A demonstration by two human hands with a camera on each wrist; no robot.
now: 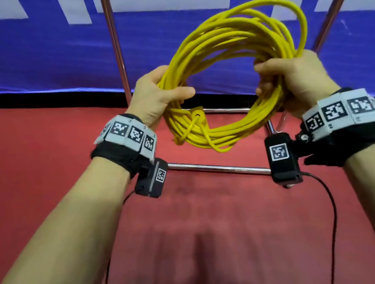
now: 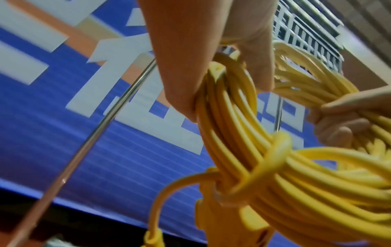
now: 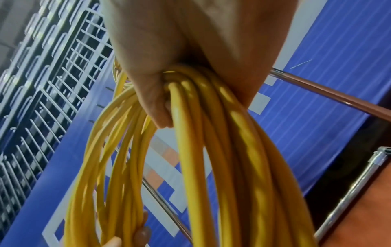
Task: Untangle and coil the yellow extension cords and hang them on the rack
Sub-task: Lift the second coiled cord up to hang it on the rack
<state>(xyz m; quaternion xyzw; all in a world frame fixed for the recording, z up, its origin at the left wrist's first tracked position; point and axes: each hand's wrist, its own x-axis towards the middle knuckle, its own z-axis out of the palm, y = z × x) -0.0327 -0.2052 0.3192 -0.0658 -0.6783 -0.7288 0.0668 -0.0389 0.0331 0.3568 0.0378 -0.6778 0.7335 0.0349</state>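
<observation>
Yellow extension cord, wound into one multi-loop coil, held in the air between both hands, one end wrapped round the strands at its near lower edge just beside the left hand. Left hand: fingers and thumb curled round the coil's left side; right hand: fingers curled tight round the bundled strands on the right side. Beyond and beneath the hands, chrome rack tubes, a red floor and a blue banner.

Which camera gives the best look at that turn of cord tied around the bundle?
The left wrist view: the wrap fills the frame, cinching the coil with a plug below. The head view shows it small, at the coil's lower left. The right wrist view doesn't show it.
</observation>
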